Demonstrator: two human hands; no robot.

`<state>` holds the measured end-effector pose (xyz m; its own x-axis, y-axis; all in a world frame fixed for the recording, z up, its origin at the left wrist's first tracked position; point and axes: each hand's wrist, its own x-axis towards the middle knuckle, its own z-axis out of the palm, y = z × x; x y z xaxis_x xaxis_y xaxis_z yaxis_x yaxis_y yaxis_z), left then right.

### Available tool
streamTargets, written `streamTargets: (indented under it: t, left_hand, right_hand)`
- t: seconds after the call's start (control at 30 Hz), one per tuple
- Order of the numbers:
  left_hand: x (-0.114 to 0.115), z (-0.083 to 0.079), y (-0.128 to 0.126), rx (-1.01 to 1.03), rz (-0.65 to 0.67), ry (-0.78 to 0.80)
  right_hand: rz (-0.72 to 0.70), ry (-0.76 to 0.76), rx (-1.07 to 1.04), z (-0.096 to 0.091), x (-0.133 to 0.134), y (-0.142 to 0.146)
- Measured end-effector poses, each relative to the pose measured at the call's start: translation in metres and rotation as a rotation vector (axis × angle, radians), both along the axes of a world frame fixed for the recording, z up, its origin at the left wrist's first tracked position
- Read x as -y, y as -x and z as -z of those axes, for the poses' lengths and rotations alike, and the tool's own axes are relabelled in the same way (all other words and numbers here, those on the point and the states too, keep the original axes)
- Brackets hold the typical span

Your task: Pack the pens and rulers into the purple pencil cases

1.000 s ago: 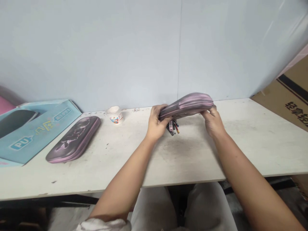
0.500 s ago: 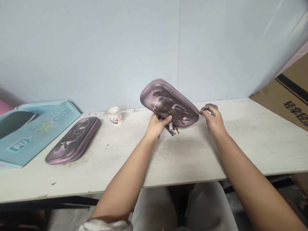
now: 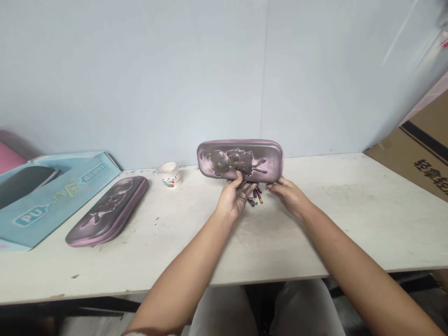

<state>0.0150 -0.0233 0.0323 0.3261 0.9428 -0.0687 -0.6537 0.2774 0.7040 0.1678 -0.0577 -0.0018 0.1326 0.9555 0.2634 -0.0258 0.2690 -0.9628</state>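
A dark, pink-edged embossed case (image 3: 245,158) was held above the table (image 3: 371,214) by the left hand (image 3: 234,198), its thumb pressed to the front face. The right hand (image 3: 290,195) was placed at the lower right corner; whether anything was pinched there could not be told. Pens (image 3: 259,196) were partly hidden behind the left hand. A similar case (image 3: 109,211) was seen near a paper cup (image 3: 170,177).

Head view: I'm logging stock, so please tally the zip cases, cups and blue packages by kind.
Held case and lying case: 2
Paper cup: 1
Blue package: 1
Total: 4
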Motion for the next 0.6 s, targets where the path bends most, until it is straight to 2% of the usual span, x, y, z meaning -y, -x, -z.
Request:
streamTargets:
  t: [0.1, 0.2, 0.3, 0.43, 0.6]
  left_hand:
    - [0.003, -0.002, -0.001, -0.010, 0.033, -0.009]
    - [0.003, -0.005, 0.004, -0.053, 0.056, -0.060]
    - [0.001, -0.006, 0.011, -0.205, 0.072, -0.106]
    - [-0.001, -0.005, 0.015, -0.435, 0.056, -0.169]
    - [0.005, -0.007, 0.011, -0.479, -0.055, -0.183]
  right_hand:
    - [-0.116, 0.048, -0.042, 0.001, 0.001, 0.006]
    - [0.032, 0.077, -0.007, -0.001, 0.000, -0.001]
    - [0.193, 0.014, -0.140, -0.004, 0.001, -0.014]
    - [0.212, -0.075, -0.299, -0.013, 0.007, -0.022]
    - [0.174, -0.099, -0.208, -0.014, 0.011, -0.014]
